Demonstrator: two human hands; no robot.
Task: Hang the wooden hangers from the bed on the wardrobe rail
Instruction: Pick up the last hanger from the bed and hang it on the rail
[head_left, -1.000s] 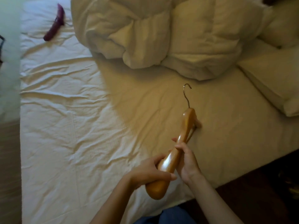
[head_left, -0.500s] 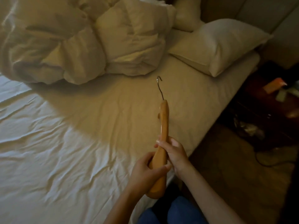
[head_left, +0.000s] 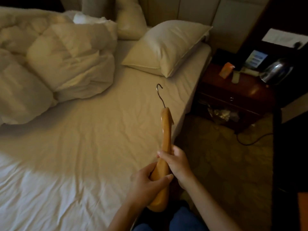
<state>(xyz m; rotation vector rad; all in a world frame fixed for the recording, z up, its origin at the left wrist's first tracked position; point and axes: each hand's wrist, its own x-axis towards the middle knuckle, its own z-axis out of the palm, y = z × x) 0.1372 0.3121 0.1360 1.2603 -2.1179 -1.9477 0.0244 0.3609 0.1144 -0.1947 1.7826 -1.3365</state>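
A wooden hanger (head_left: 165,130) with a metal hook (head_left: 160,95) is held edge-on above the right edge of the bed (head_left: 83,147), hook pointing away from me. My left hand (head_left: 146,184) grips its near, lower end. My right hand (head_left: 176,162) wraps around it just above the left. A second wooden piece seems to lie behind the first; I cannot tell whether it is another hanger. No wardrobe or rail is in view.
A bunched white duvet (head_left: 58,60) fills the far left of the bed, a pillow (head_left: 166,47) lies at the head. To the right stands a dark wooden nightstand (head_left: 233,97) with an orange box (head_left: 225,70) and a kettle (head_left: 276,72). Carpet and a cable (head_left: 250,140) lie below.
My view has swung to the right, from the bed's left side to its head and the nightstand. Both hands keep hold of the hanger, which now stands more upright.
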